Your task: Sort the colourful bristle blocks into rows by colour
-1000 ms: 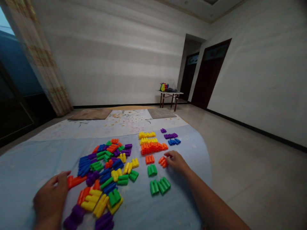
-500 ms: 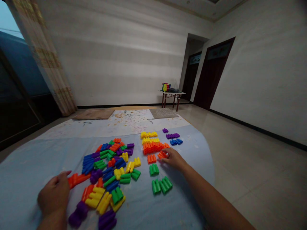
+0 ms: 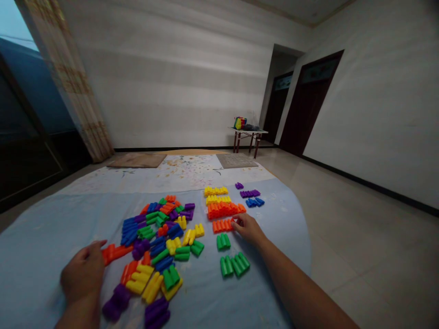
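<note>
My right hand (image 3: 249,227) reaches over the light blue sheet (image 3: 61,214), its fingertips pinched on an orange block at the right end of a short orange row (image 3: 222,225). Behind that row lie a longer orange row (image 3: 224,209) and two yellow rows (image 3: 216,195). Green blocks (image 3: 234,264) lie in front, under my forearm's left side. My left hand (image 3: 84,273) rests palm down on the sheet with loosely curved fingers, holding nothing, its fingertips beside a long orange piece (image 3: 115,252). That piece lies at the left edge of a mixed pile of coloured blocks (image 3: 159,237).
Purple (image 3: 249,193) and blue (image 3: 254,202) blocks lie at the sheet's far right. Beyond are a patterned sheet, two mats, a small table (image 3: 247,136) with a bag by the wall, dark doors on the right and a curtain (image 3: 65,77) on the left. Tiled floor runs along the right.
My right hand has carried the orange block up and left, from beside the green blocks to the end of the short orange row. My left hand has barely shifted.
</note>
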A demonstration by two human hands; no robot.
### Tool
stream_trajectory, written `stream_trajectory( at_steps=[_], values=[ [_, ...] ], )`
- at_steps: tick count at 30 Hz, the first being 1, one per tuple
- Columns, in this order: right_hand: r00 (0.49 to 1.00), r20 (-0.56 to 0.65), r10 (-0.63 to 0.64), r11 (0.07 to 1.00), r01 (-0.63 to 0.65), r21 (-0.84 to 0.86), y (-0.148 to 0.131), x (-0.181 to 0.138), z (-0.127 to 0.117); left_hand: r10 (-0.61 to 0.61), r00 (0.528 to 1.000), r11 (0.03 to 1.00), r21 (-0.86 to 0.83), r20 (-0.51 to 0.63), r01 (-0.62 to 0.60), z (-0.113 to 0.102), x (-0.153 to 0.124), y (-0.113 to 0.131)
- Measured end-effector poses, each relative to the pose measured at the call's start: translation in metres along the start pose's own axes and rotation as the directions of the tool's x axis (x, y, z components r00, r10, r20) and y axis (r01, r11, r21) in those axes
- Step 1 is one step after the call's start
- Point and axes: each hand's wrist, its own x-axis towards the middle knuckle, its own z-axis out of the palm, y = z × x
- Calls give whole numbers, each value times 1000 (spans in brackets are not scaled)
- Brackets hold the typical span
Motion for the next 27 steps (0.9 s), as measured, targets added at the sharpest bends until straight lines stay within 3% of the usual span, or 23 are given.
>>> stream_trajectory(
  at_steps=[8, 13, 27],
  values=[
    [991, -136, 13, 994, 1, 105, 6, -8, 6, 37, 999, 999, -37, -15, -37, 3, -2, -1],
    [987, -155, 37, 984, -9, 177, 9, -9, 7, 60, 998, 996, -64, -12, -61, 8, -2, -3],
    [990, -137, 34, 999, -30, 27, 1, -10, 5, 62, 997, 996, -70, 35, -60, 7, -8, 3]
  ],
)
